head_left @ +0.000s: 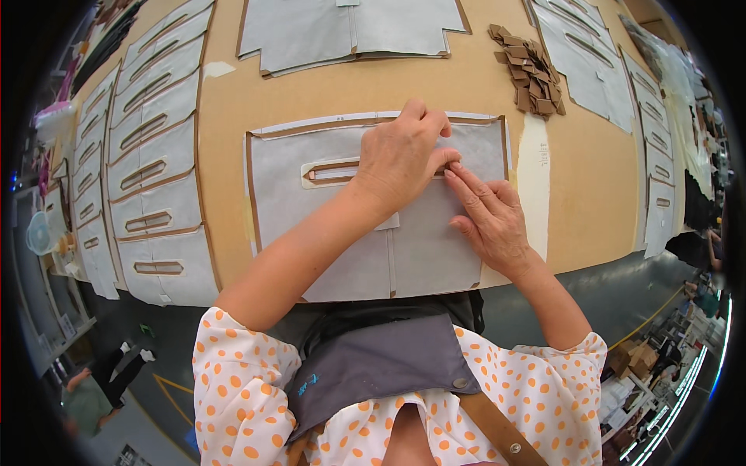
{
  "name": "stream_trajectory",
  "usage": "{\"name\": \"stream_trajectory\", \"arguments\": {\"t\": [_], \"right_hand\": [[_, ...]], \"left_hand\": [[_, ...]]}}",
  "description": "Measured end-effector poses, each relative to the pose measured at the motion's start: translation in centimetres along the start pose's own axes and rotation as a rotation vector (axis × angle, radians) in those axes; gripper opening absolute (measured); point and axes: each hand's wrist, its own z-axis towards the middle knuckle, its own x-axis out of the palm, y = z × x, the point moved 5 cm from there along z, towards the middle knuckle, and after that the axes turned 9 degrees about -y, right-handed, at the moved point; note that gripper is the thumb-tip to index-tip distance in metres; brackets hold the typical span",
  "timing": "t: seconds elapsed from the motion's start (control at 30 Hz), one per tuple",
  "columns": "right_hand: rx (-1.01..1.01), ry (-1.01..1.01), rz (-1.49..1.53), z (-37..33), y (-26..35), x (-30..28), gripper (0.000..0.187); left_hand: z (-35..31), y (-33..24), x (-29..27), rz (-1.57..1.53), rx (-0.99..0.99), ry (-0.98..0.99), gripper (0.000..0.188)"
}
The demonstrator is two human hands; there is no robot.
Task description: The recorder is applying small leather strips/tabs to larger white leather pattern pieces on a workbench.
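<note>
A broad tan table [291, 97] is filling most of the view, its edges bowing toward the rim; a grey panel [334, 241] with brown edging is lying flat near its front edge, right before the person; the left hand [400, 155] is bending its fingers over the right end of the panel's slot [320, 172], though whether they are gripping anything I cannot tell; the right hand [489, 213] is meeting it there with outstretched fingertips, its thumb standing apart, its grasp loose.

Around them, a second grey panel [311, 31] is lying at the far side; a heap of small brown pieces [535, 74] is sitting to its right; a pale strip [533, 194] is running along the tabletop beside the right hand; overlapping rows of slotted panels [148, 203] are covering the left end, and more grey panels [583, 70] are lying toward the right end, where clear plastic sheeting [660, 54] is bunching up.

Beyond, a dark floor [171, 334] is showing, yellow lines crossing it; another person [89, 396] is appearing at lower left; cardboard boxes [641, 359] are standing at lower right, near bright strip lights [674, 408].
</note>
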Motion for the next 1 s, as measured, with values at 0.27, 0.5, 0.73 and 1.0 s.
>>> {"name": "stream_trajectory", "arguments": {"t": [0.27, 0.5, 0.73, 1.0], "right_hand": [[-0.055, 0.014, -0.130, 0.3, 0.2, 0.1, 0.047], [-0.027, -0.125, 0.106, -0.7, 0.0, -1.6, 0.035], [0.355, -0.272, 0.493, 1.8, 3.7, -3.0, 0.025], [0.210, -0.208, 0.540, 5.1, 8.7, 0.2, 0.030]], "left_hand": [[2.1, 0.3, 0.4, 0.100, -0.049, 0.127, 0.036], [1.7, -0.5, -2.4, -0.155, -0.064, -0.005, 0.047], [-6.0, 1.6, -4.8, -1.772, -1.083, 0.056, 0.067], [-11.3, 1.8, -5.3, -1.974, -0.992, 0.109, 0.058]]}}
